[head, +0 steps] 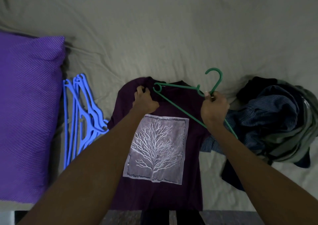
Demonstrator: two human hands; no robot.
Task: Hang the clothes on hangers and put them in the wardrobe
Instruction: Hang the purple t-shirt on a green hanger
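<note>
A dark purple T-shirt (160, 195) with a white tree print lies flat on the bed, collar away from me. My left hand (144, 101) grips the shirt at its left shoulder, by the collar. My right hand (214, 107) holds a green plastic hanger (180, 86) at the base of its hook, above the shirt's right shoulder. The hanger's left tip sits at the collar opening, right beside my left fingers. Its other arm runs under my right wrist.
Several blue hangers (80, 114) lie stacked left of the shirt, next to a purple dotted pillow (29, 111). A heap of dark striped and grey clothes (275, 121) is piled on the right. The beige bedsheet (172, 40) stretches beyond. The bed's edge runs along the bottom.
</note>
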